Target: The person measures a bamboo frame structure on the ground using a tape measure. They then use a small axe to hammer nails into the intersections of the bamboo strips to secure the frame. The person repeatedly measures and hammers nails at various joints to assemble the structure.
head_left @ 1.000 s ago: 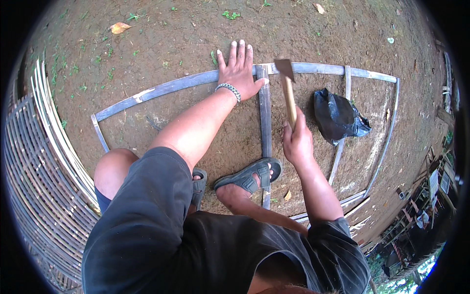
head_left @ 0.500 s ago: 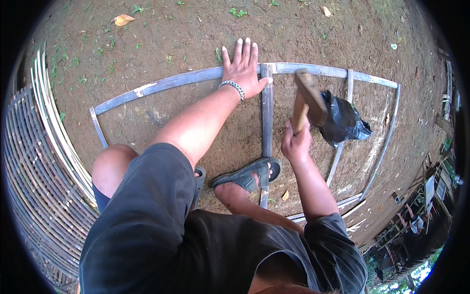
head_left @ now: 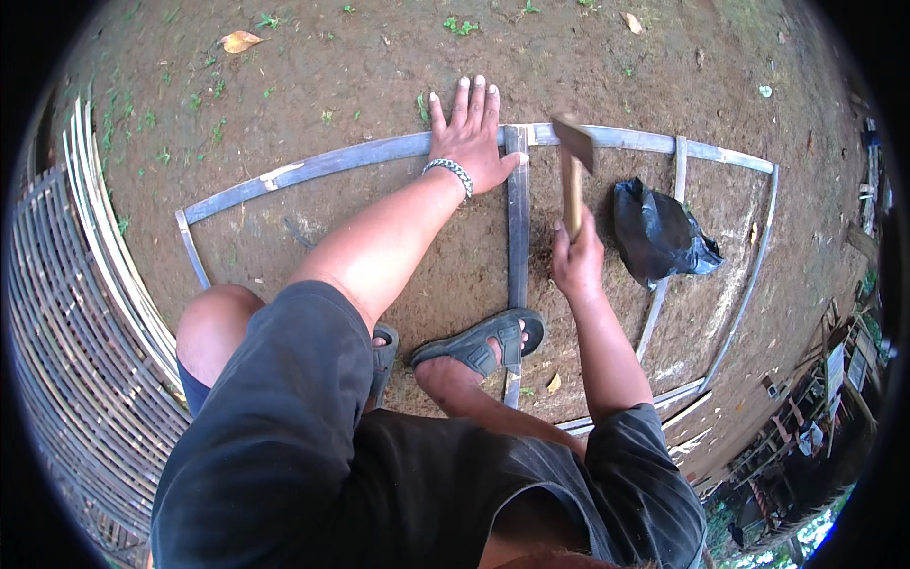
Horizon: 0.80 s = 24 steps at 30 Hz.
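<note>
My left hand (head_left: 467, 142) lies spread over the far rail of a wooden frame (head_left: 379, 150), its thumb reaching onto the middle crosspiece (head_left: 517, 228) at their joint. A chain bracelet (head_left: 450, 171) circles that wrist. In my right hand (head_left: 578, 256) is a hammer (head_left: 573, 180), gripped by its wooden handle. The dark hammer head is raised near the far rail, just right of the joint; whether it touches the rail I cannot tell. My sandalled foot (head_left: 483, 343) rests on the crosspiece's near part.
A black plastic bag (head_left: 659, 232) lies right of my right hand, partly over another crosspiece (head_left: 680, 166). At the left lies a large slatted panel (head_left: 85, 360) beside several long pale strips (head_left: 114, 228). Wood scraps and clutter (head_left: 806, 408) line the far right.
The hammer head has swung leftward and up toward the joint, away from the plastic bag. My left hand stays in place on the rail.
</note>
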Each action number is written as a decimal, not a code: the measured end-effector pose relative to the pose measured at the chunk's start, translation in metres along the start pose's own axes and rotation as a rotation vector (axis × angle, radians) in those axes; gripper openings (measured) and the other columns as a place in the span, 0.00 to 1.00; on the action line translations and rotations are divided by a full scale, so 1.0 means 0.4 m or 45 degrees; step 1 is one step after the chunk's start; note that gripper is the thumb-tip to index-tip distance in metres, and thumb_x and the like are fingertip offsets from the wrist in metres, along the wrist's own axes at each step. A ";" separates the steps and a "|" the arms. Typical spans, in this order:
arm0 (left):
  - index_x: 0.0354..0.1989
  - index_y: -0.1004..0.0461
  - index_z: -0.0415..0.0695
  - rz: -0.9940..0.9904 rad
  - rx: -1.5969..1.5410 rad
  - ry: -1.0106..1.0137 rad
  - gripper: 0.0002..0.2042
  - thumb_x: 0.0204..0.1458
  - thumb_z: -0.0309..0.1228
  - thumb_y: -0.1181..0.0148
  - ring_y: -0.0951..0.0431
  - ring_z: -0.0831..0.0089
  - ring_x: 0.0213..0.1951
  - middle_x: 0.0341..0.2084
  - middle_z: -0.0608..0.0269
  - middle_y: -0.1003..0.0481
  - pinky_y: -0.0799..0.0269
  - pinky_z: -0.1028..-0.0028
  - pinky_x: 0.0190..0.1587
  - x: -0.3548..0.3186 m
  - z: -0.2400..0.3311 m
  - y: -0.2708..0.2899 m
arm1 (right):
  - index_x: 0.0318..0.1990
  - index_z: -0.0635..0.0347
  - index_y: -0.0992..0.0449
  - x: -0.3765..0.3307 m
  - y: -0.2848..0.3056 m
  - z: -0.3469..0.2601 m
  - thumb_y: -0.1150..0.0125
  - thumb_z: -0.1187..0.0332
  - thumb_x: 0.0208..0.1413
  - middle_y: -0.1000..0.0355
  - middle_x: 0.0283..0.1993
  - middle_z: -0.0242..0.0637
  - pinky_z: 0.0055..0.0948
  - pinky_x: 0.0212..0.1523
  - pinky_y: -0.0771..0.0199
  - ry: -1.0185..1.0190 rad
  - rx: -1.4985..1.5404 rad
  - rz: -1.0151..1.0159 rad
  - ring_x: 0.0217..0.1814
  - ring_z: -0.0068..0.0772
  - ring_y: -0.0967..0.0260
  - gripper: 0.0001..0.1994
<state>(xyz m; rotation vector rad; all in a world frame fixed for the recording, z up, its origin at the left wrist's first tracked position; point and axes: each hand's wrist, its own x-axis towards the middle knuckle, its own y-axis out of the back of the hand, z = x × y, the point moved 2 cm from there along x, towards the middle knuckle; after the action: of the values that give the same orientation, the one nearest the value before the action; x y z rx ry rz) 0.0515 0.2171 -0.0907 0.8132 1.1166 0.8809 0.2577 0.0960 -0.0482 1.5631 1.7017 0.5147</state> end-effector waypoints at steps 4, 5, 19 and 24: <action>0.77 0.65 0.38 0.016 0.004 0.007 0.53 0.56 0.64 0.49 0.74 0.55 0.78 0.78 0.49 0.68 0.79 0.41 0.74 0.008 0.003 0.001 | 0.63 0.56 0.35 0.000 -0.019 0.028 0.42 0.69 0.63 0.24 0.46 0.60 0.53 0.47 0.23 0.245 -0.048 0.103 0.49 0.67 0.25 0.21; 0.77 0.64 0.38 0.015 -0.006 0.012 0.53 0.56 0.64 0.50 0.74 0.55 0.78 0.78 0.49 0.68 0.79 0.41 0.73 0.007 0.001 0.001 | 0.62 0.56 0.34 0.016 -0.020 0.021 0.41 0.70 0.61 0.24 0.46 0.58 0.53 0.47 0.23 -0.060 -0.179 -0.246 0.47 0.67 0.25 0.22; 0.77 0.65 0.38 -0.013 0.052 0.003 0.53 0.56 0.66 0.51 0.73 0.54 0.78 0.78 0.49 0.68 0.79 0.41 0.74 0.001 0.001 0.001 | 0.53 0.61 0.29 0.042 0.016 0.028 0.40 0.71 0.58 0.23 0.38 0.57 0.53 0.44 0.23 0.221 0.023 0.102 0.44 0.65 0.25 0.16; 0.77 0.65 0.38 0.009 0.017 0.004 0.53 0.57 0.65 0.50 0.73 0.54 0.78 0.78 0.48 0.67 0.78 0.41 0.74 0.008 -0.006 -0.001 | 0.52 0.61 0.29 0.094 0.005 0.051 0.40 0.72 0.59 0.23 0.37 0.57 0.53 0.42 0.24 -0.060 -0.195 -0.156 0.42 0.65 0.25 0.14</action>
<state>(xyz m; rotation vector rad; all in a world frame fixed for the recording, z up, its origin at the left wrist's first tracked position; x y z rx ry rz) 0.0499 0.2201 -0.0928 0.8274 1.1241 0.8815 0.2755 0.1288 -0.0693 1.3441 1.6698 0.5284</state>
